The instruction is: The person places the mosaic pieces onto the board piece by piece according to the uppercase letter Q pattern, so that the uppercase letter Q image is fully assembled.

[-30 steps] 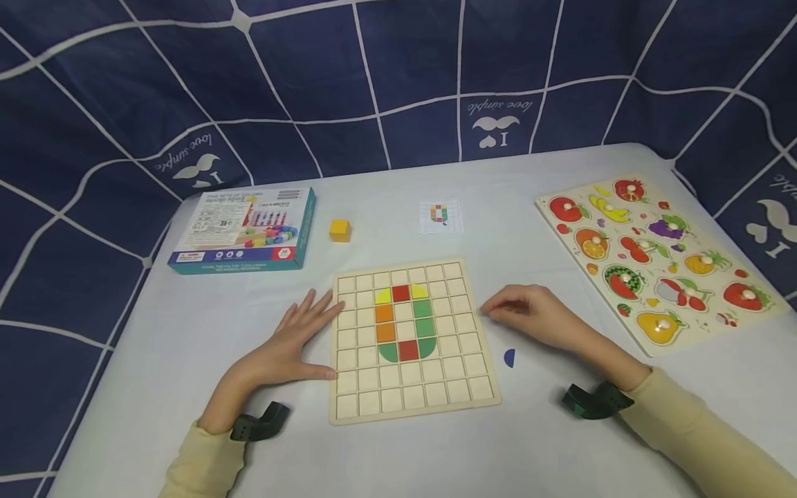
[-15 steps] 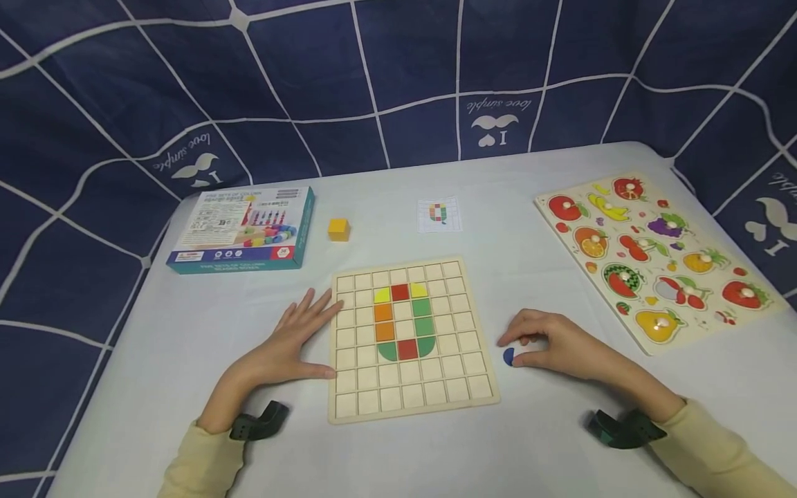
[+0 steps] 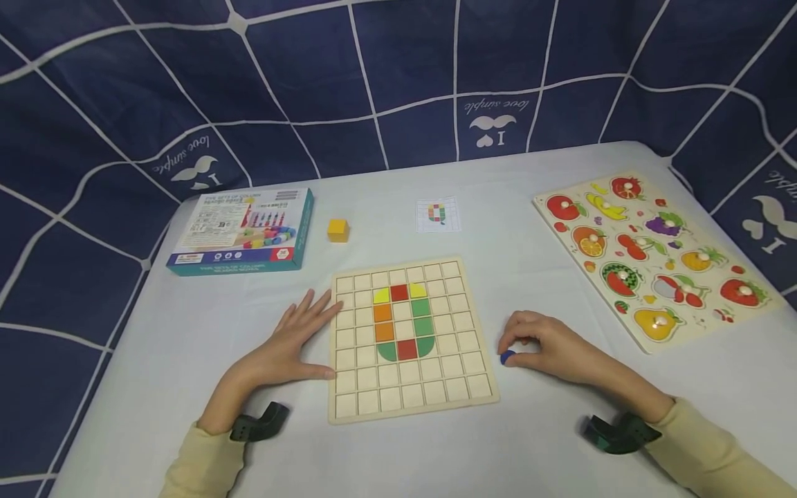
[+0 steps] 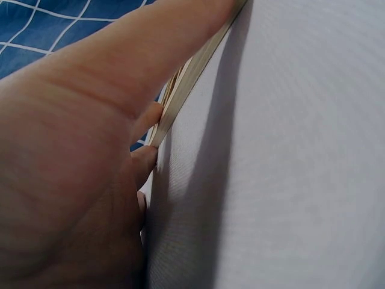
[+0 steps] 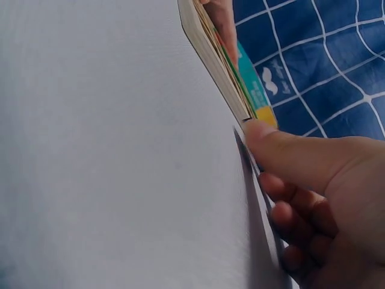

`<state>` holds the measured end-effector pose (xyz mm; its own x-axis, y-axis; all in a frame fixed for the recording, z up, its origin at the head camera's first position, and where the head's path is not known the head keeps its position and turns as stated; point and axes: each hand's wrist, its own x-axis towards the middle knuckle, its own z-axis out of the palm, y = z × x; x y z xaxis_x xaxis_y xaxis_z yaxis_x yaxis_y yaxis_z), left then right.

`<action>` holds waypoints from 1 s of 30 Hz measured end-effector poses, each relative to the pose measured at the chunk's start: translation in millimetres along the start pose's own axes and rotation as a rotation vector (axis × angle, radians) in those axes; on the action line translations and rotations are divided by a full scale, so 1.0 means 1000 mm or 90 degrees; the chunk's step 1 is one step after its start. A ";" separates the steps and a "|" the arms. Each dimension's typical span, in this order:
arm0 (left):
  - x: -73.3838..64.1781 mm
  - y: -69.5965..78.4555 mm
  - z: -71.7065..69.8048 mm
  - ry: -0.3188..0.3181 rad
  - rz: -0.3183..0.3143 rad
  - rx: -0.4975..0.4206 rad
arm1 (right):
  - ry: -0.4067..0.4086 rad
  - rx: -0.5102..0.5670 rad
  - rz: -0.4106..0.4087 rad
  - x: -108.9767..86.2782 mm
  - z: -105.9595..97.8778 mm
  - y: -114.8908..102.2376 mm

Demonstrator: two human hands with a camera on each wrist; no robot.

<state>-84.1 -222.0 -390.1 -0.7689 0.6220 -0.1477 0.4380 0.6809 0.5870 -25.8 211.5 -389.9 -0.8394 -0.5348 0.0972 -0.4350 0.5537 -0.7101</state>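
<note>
A square wooden grid board (image 3: 355,399) lies mid-table, with red, yellow, orange and green tiles forming a ring in its cells. Spread fingers of my left hand (image 3: 283,349) touch the board's left edge; in the left wrist view the thumb (image 4: 180,36) reaches the board's side. Just right of the board, my right hand (image 3: 554,348) pinches a small blue half-round tile (image 3: 507,357) between thumb and fingers, at table level. The right wrist view shows the right hand's thumb (image 5: 289,150) and curled fingers, but the tile itself is hidden there.
Behind the board lie a small printed card (image 3: 438,215) with a coloured pattern and a yellow cube (image 3: 338,230). A boxed toy set (image 3: 243,232) is at the back left. A wooden fruit puzzle (image 3: 654,259) stretches along the right side.
My right hand has come down and toward me from the board's right edge to the blue half-round tile, and its fingers have closed on it. My left hand has stayed put.
</note>
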 end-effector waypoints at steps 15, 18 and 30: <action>-0.002 0.001 0.000 0.002 0.002 -0.007 | 0.083 0.272 0.113 0.019 -0.004 -0.005; -0.002 0.001 -0.001 0.001 0.003 -0.007 | 0.089 0.305 0.128 0.029 0.000 -0.012; 0.002 0.001 -0.001 -0.002 0.011 -0.004 | 0.031 0.299 0.105 0.054 0.032 -0.043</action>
<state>-85.9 -220.4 -388.8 -0.7601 0.6346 -0.1393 0.4486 0.6677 0.5941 -42.3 138.4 -376.7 -0.9037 -0.4279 -0.0180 -0.1114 0.2755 -0.9548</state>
